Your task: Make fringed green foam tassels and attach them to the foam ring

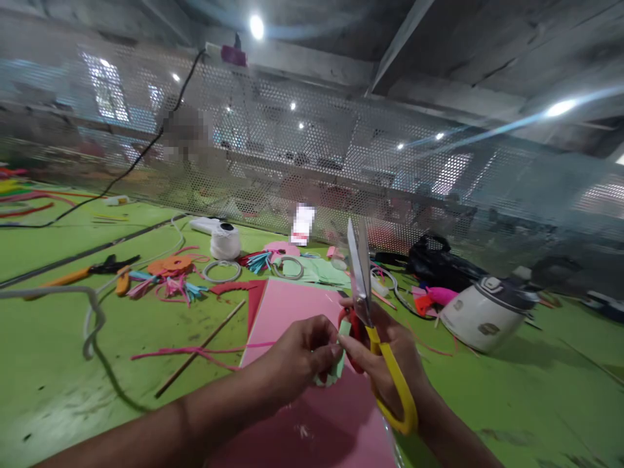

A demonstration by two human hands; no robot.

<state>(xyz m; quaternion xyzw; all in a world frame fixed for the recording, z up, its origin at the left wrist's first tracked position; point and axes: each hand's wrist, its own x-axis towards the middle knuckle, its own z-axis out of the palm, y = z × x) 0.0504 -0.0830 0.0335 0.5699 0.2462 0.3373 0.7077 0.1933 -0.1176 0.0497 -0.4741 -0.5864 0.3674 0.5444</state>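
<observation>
Above a pink sheet (302,305), my left hand (312,357) pinches a small light green paper piece (343,351) between thumb and fingers. My right hand (390,357) touches the same piece with its thumb. It also holds yellow-handled scissors (361,273), whose blades point upward and are slightly apart. Something red (358,335), perhaps another handle, shows between the hands; its full shape is hidden by my fingers.
On the green table (146,325) are orange-handled pliers (92,270), a wooden stick (202,348), white string (225,242), metal rings, coloured paper strips and light green sheets (316,270). A white pot-like container (487,315) and black bag (439,263) are at the right. Behind runs a perforated metal screen.
</observation>
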